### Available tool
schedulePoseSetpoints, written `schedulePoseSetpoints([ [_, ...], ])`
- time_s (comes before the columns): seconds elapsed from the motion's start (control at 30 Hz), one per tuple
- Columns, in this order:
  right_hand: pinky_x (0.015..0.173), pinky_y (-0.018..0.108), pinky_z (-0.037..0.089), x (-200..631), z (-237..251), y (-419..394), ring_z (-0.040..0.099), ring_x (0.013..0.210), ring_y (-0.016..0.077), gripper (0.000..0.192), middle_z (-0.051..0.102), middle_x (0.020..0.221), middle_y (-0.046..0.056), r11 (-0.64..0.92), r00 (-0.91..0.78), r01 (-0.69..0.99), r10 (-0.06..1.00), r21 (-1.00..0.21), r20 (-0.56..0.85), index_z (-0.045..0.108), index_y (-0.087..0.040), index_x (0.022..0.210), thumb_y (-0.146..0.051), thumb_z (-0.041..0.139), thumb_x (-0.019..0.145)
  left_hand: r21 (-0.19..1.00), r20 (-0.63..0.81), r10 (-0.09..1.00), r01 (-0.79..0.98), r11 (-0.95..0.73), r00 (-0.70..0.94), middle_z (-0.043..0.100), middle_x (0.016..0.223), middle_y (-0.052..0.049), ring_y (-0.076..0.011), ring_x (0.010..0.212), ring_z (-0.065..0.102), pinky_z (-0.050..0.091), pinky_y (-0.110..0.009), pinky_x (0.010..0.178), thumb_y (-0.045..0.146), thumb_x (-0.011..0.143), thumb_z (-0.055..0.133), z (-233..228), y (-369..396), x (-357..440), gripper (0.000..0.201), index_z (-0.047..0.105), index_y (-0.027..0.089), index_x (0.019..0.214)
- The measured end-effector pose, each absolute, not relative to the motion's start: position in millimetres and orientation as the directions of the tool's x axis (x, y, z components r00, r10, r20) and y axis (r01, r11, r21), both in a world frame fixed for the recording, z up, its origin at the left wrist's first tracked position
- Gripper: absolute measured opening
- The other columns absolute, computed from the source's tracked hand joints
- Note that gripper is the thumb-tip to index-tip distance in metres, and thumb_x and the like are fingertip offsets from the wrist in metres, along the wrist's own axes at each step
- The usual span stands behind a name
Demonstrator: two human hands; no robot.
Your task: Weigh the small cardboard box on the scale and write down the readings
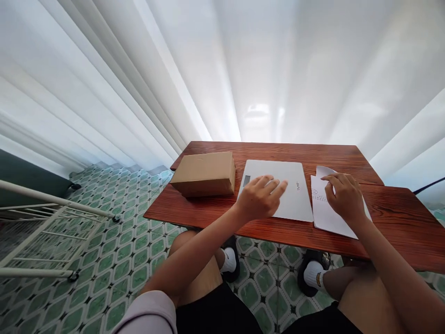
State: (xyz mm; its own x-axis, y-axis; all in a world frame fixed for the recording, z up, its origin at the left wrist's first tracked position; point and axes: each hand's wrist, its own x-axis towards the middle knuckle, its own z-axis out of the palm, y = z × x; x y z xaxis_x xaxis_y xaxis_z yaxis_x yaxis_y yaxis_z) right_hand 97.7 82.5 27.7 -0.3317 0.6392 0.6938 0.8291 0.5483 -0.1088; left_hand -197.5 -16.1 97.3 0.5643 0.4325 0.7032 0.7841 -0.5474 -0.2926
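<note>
A closed silver laptop (pixel 295 185) lies flat in the middle of a reddish wooden table (pixel 215 213). My left hand (pixel 260 197) rests palm down on its lid, fingers spread and pointing right. To the right of the laptop lie white printed paper sheets (pixel 325 213), slightly fanned. My right hand (pixel 342 195) presses on these sheets with fingers curled at their upper edge; whether it grips a sheet is unclear.
A closed brown cardboard box (pixel 205 174) sits on the table's left part. White curtains hang behind the table. A white metal rack (pixel 45 218) stands on the green patterned floor tiles at left. My knees and socked feet show under the table.
</note>
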Motion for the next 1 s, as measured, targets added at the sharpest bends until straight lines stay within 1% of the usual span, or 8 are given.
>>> schedulePoseSetpoints([
  [0.2, 0.088, 0.044, 0.046, 33.5, 38.5, 83.8, 0.063, 0.103, 0.0306, 0.025, 0.071, 0.105, 0.010, 0.627, -0.373, 0.768, 0.604, -0.131, 0.704, 0.068, -0.020, 0.105, -0.019, 0.044, 0.097, -0.010, 0.860, 0.466, 0.919, -0.395, 0.209, 0.074, 0.100, -0.007, -0.0241, 0.099, 0.067, 0.055, -0.035, 0.085, 0.007, 0.088, 0.045, 106.0, -25.6, -245.3, 0.039, 0.066, 0.014, 0.120],
  [0.43, 0.089, 0.045, 0.046, -47.3, 43.8, 75.4, 0.062, 0.106, 0.0301, 0.026, 0.071, 0.110, 0.010, 0.719, -0.412, 0.646, 0.611, -0.256, 0.676, 0.065, -0.022, 0.112, -0.022, 0.042, 0.100, 0.285, 0.876, 0.456, 0.934, -0.217, -0.161, 0.072, 0.111, -0.012, -0.0275, 0.112, 0.063, 0.051, -0.043, 0.100, 0.013, 0.093, 0.042, 85.8, -35.9, -298.1, 0.036, 0.066, 0.018, 0.120],
  [0.53, 0.093, 0.048, 0.048, -76.6, 44.1, 73.3, 0.062, 0.108, 0.0311, 0.029, 0.070, 0.112, 0.012, 0.742, -0.411, 0.574, 0.626, -0.346, 0.662, 0.063, -0.022, 0.116, -0.026, 0.039, 0.101, 0.348, 0.881, 0.395, 0.923, -0.166, -0.262, 0.070, 0.117, -0.012, -0.0281, 0.119, 0.061, 0.045, -0.046, 0.106, 0.013, 0.092, 0.044, 80.5, -39.2, -319.8, 0.037, 0.065, 0.018, 0.121],
  [0.63, 0.099, 0.051, 0.049, -106.1, 42.1, 70.9, 0.062, 0.114, 0.0314, 0.034, 0.068, 0.119, 0.013, 0.726, -0.365, 0.468, 0.678, -0.503, 0.638, 0.061, -0.023, 0.125, -0.033, 0.038, 0.103, 0.448, 0.860, 0.334, 0.884, -0.130, -0.387, 0.067, 0.126, -0.012, -0.0281, 0.126, 0.056, 0.039, -0.047, 0.113, 0.012, 0.089, 0.045, 77.2, -42.4, -339.0, 0.040, 0.063, 0.019, 0.124],
  [0.73, 0.107, 0.054, 0.048, -135.0, 39.0, 66.7, 0.059, 0.126, 0.0312, 0.045, 0.064, 0.134, 0.014, 0.634, -0.325, 0.346, 0.772, -0.691, 0.546, 0.055, -0.023, 0.140, -0.045, 0.037, 0.104, 0.561, 0.800, 0.310, 0.824, -0.081, -0.515, 0.062, 0.135, -0.013, -0.0270, 0.134, 0.051, 0.035, -0.046, 0.119, 0.013, 0.086, 0.045, 72.3, -43.8, -356.5, 0.046, 0.060, 0.019, 0.129],
  [0.83, 0.117, 0.056, 0.040, -159.2, 35.2, 63.1, 0.049, 0.141, 0.0321, 0.062, 0.054, 0.150, 0.015, 0.454, -0.307, 0.258, 0.876, -0.853, 0.373, 0.049, -0.022, 0.150, -0.060, 0.037, 0.102, 0.698, 0.694, 0.289, 0.714, -0.047, -0.659, 0.059, 0.141, -0.013, -0.0263, 0.139, 0.048, 0.033, -0.045, 0.121, 0.016, 0.087, 0.044, 67.0, -43.1, -372.5, 0.048, 0.058, 0.019, 0.132],
  [0.9, 0.124, 0.055, 0.033, -171.7, 31.1, 62.5, 0.039, 0.149, 0.0321, 0.069, 0.046, 0.158, 0.011, 0.315, -0.305, 0.218, 0.921, -0.924, 0.242, 0.048, -0.025, 0.152, -0.069, 0.038, 0.099, 0.808, 0.576, 0.296, 0.585, -0.066, -0.762, 0.055, 0.147, -0.012, -0.0260, 0.142, 0.044, 0.030, -0.044, 0.123, 0.018, 0.087, 0.045, 64.6, -42.2, -381.7, 0.050, 0.057, 0.018, 0.135],
  [1.0, 0.127, 0.058, 0.026, -185.5, 20.5, 64.5, 0.033, 0.153, 0.0334, 0.075, 0.041, 0.162, 0.005, 0.200, -0.318, 0.201, 0.939, -0.959, 0.129, 0.047, -0.031, 0.153, -0.077, 0.038, 0.095, 0.957, 0.287, 0.362, 0.248, -0.149, -0.887, 0.047, 0.156, -0.010, -0.0235, 0.148, 0.038, 0.029, -0.039, 0.124, 0.018, 0.089, 0.047, 62.1, -40.9, -392.4, 0.052, 0.053, 0.018, 0.141],
])
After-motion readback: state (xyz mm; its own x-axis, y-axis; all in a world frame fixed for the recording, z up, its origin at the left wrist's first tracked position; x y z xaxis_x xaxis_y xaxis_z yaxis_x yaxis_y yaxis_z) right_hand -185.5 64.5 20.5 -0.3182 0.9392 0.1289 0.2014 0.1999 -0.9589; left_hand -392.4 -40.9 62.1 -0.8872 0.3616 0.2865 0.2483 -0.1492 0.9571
